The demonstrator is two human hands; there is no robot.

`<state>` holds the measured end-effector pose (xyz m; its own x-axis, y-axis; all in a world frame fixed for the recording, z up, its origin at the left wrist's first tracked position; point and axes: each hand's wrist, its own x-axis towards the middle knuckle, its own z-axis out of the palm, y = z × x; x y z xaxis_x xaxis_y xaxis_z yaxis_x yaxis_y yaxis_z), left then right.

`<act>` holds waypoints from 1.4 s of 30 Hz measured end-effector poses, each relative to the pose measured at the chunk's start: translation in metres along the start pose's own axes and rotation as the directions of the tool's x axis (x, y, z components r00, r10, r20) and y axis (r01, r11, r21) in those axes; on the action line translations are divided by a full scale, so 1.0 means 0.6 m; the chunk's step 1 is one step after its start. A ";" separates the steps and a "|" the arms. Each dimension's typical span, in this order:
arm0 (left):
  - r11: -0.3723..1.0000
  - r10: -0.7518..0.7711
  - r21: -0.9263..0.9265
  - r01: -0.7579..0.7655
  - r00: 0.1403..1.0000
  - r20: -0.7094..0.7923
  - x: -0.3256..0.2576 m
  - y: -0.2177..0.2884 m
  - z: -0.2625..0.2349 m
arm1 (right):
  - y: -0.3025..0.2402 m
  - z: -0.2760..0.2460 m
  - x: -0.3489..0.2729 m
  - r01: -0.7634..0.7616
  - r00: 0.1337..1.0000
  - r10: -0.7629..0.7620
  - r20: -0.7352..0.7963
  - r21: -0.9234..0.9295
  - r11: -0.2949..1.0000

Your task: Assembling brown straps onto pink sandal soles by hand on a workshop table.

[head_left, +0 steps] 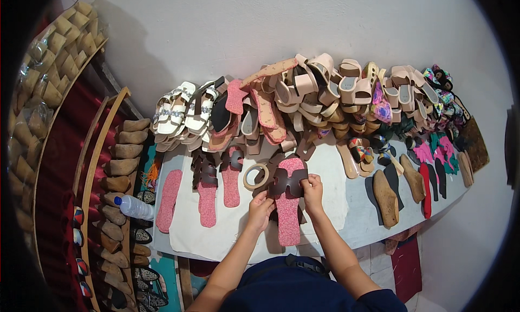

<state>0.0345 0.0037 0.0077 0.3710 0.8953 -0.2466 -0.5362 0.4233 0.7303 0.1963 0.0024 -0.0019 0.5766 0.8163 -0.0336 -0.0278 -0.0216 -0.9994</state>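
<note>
Right now my left hand [260, 208] and right hand [312, 192] both pinch the brown strap [287, 183] over the pink sole [288, 214] on the table [346, 203]; if I pull unevenly, I reckon the strap could sit crooked

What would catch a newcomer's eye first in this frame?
Most striking is the heap of beige sandals piled along the wall. At centre, the left hand and right hand grip a pink insole with a dark brown strap on the white table, a tape roll beside it.
</note>
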 end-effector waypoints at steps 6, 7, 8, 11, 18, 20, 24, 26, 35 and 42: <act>0.997 -0.050 -0.062 0.053 0.998 0.039 -0.009 0.017 0.016 | -0.005 0.001 -0.003 0.088 0.992 -0.100 -0.079 -0.149 0.985; 0.997 -0.077 0.011 0.077 0.996 0.047 -0.012 0.022 0.024 | -0.002 -0.001 -0.002 0.086 0.992 -0.099 -0.082 -0.149 0.985; 0.992 -0.100 0.083 0.095 0.994 0.052 -0.017 0.029 0.032 | 0.000 0.001 -0.002 0.086 0.993 -0.096 -0.070 -0.135 0.987; 0.975 -0.104 0.198 0.097 0.994 0.026 -0.008 0.003 0.020 | 0.002 0.005 -0.004 0.093 0.993 -0.102 -0.064 -0.122 0.988; 0.983 -0.038 0.179 0.037 0.999 0.001 -0.001 -0.002 0.008 | -0.004 0.015 -0.011 0.164 0.985 -0.169 -0.019 -0.150 0.975; 0.991 0.014 0.132 -0.005 0.998 -0.062 -0.003 -0.003 0.017 | -0.007 0.015 -0.008 0.153 0.988 -0.156 -0.005 -0.169 0.974; 0.993 0.074 0.101 -0.061 0.989 -0.132 0.004 -0.020 0.010 | -0.013 0.013 0.003 0.188 0.976 -0.147 0.160 -0.287 0.939; 0.988 0.144 0.088 -0.129 0.971 -0.190 0.010 -0.022 0.000 | -0.008 0.000 0.011 0.233 0.951 -0.119 0.287 -0.405 0.884; 0.985 0.172 0.067 -0.160 0.955 -0.243 0.011 -0.012 -0.010 | -0.070 -0.008 -0.046 0.469 0.853 -0.112 0.510 -0.652 0.595; 0.975 0.215 0.110 -0.193 0.942 -0.258 0.017 -0.023 -0.009 | -0.085 0.004 -0.055 0.558 0.825 -0.332 0.457 -0.747 0.361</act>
<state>0.0417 0.0075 -0.0085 0.0380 0.9701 -0.2396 -0.5106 0.2249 0.8299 0.1766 -0.0223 0.0505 0.1122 0.9446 0.3086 0.9220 0.0169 -0.3869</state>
